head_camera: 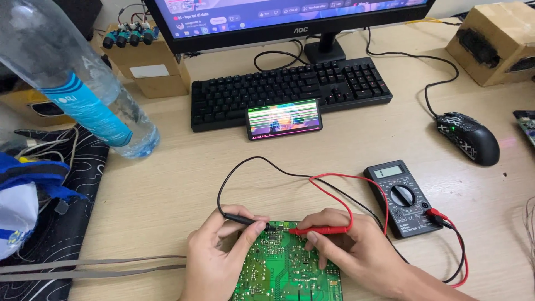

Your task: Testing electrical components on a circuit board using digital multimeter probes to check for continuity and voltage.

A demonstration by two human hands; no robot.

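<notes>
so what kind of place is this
Likely a home or hobby electronics desk: both hands hold probes on a green circuit board, a multimeter sits beside it, and a keyboard and monitor stand behind.

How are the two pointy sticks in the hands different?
The black probe is dark and sits in the left hand; the red probe is bright and sits in the right hand. The black one points right, the red one left. Both tips meet the green circuit board, and both wires run to the multimeter.
</notes>
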